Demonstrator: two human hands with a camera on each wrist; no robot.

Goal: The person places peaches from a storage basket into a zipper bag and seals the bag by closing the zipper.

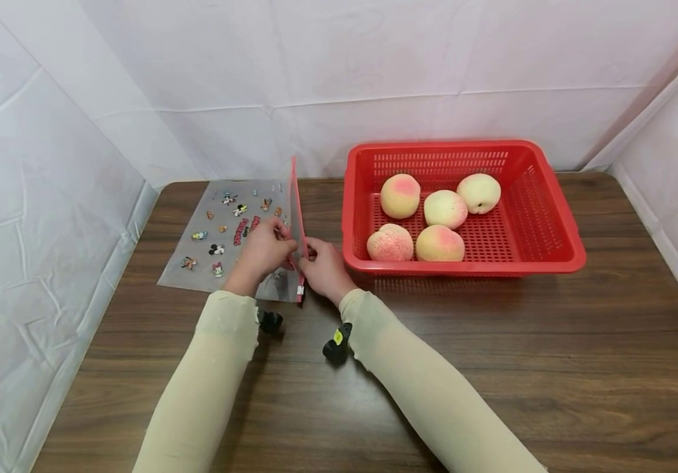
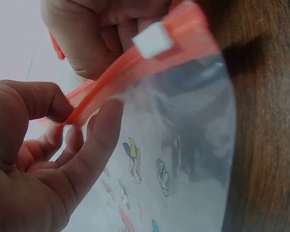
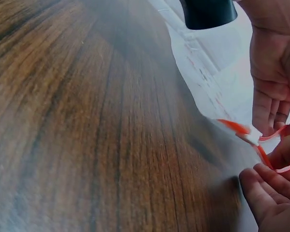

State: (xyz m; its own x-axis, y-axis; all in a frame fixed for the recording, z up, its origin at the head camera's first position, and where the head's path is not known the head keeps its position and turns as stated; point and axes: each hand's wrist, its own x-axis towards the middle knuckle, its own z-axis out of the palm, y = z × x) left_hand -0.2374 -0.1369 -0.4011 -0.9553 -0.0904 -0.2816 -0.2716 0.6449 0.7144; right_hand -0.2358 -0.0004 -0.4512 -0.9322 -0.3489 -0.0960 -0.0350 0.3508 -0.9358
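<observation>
Head view: zip bag; red lettering, unclear

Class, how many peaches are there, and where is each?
5, all in the red basket: one peach at back left, one at front left, one beside it in front, one in the middle, one farthest right. None looks hidden.

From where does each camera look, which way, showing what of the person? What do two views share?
Head: on the head, facing forward and down at bag and basket; left hand, right hand and sleeves show.
Left wrist: on that wrist, facing the zip; left hand at left, part of right hand at top.
Right wrist: on that wrist, facing table and zip; right hand lower right, left hand above.
Shared: both wrist views show the slider.
</observation>
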